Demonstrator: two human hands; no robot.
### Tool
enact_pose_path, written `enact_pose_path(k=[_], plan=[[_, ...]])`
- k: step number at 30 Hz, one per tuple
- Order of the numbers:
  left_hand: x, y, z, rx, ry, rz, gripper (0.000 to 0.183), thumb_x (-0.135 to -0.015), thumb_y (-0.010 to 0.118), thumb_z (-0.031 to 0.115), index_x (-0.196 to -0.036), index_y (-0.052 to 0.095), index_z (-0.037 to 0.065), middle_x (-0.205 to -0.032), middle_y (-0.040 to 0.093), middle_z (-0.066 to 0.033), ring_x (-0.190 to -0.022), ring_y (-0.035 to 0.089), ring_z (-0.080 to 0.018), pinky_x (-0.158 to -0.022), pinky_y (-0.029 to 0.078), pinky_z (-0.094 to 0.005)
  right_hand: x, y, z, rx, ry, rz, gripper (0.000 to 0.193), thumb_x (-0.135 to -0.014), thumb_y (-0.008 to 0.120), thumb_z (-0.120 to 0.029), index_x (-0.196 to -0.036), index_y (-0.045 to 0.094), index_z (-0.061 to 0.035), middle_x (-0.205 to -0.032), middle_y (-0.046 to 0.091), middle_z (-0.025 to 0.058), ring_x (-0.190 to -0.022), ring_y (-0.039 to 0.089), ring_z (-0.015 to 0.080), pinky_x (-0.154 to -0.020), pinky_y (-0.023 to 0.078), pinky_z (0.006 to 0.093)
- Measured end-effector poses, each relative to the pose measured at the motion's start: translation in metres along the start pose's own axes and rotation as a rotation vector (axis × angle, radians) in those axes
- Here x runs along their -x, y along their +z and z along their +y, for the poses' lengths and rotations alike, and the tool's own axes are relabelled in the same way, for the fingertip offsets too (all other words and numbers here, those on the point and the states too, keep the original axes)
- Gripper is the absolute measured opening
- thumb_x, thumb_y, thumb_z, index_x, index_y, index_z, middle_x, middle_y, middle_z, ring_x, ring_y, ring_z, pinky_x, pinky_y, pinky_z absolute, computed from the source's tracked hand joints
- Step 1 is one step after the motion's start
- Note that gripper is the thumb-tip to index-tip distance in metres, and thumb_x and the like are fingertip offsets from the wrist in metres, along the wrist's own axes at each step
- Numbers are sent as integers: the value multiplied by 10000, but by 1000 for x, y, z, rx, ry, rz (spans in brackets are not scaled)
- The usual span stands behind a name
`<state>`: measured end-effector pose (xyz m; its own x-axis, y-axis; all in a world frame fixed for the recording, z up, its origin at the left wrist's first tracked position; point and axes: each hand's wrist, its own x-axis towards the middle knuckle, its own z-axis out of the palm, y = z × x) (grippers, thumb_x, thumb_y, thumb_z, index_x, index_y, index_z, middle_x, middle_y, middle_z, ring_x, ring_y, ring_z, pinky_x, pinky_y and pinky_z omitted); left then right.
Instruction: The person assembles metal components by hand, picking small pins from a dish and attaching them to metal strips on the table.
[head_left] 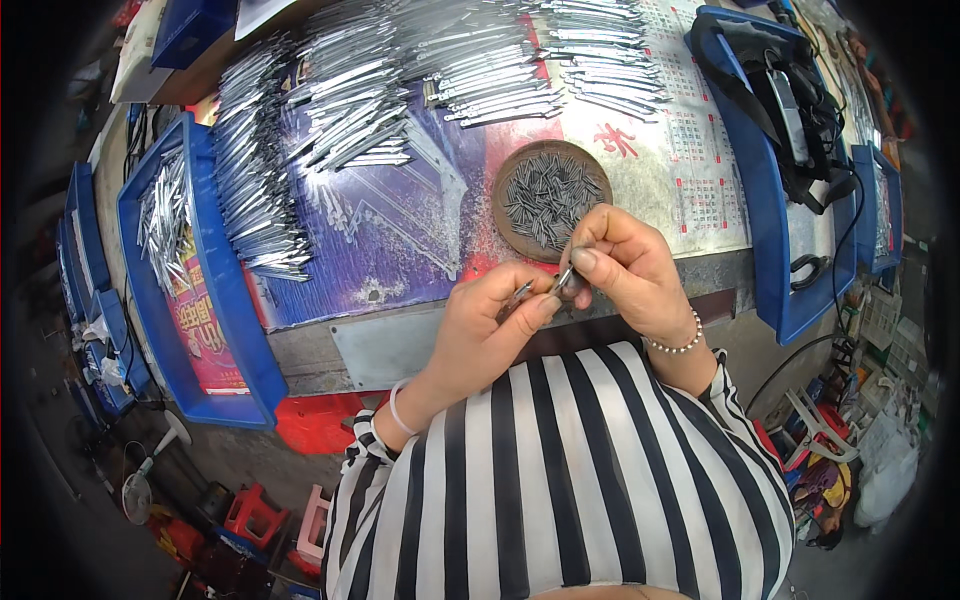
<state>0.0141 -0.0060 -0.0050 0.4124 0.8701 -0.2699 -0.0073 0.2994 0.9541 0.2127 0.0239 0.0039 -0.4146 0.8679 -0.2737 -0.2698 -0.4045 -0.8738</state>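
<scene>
In front of my chest both hands nearly meet at the table's near edge. My left hand (492,312) is closed on a slim metal piece (522,290) whose tip pokes out by the thumb. With thumb and forefinger my right hand (632,272) pinches a small metal pin (565,276), close to the left fingertips. Whether the two pieces touch is hidden by the fingers. Just beyond the hands stands a round brown bowl (501,218) filled with small dark metal pins (550,195).
Long rows of thin silver metal strips (350,110) cover the far side of the table. At left, a blue tray (240,345) holds more metal strips (165,215). A blue bin (775,270) with black straps and cables stands at right. Stools (255,515) are on the floor.
</scene>
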Motion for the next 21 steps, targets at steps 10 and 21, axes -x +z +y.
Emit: enact_pose_path(k=[10,21], plan=[[-12,6,11,211,-148,4,135,-924,620,111,-989,599,-5,-799,605,8,-706,523,-39,-646,446,-201,-1,-18,4,2,51,-26,179,-996,505,-184,-923,538,-23,-788,588,22,-659,553,56,-588,463,192],[-146,7,62,-851,569,127,122,-824,674,115,-889,626,23,-753,586,-105,-654,589,-249,-603,470,-343,12,-51,8,82,-39,200,116,-952,567,-122,-955,558,-6,-784,584,2,-658,543,53,-597,449,192]])
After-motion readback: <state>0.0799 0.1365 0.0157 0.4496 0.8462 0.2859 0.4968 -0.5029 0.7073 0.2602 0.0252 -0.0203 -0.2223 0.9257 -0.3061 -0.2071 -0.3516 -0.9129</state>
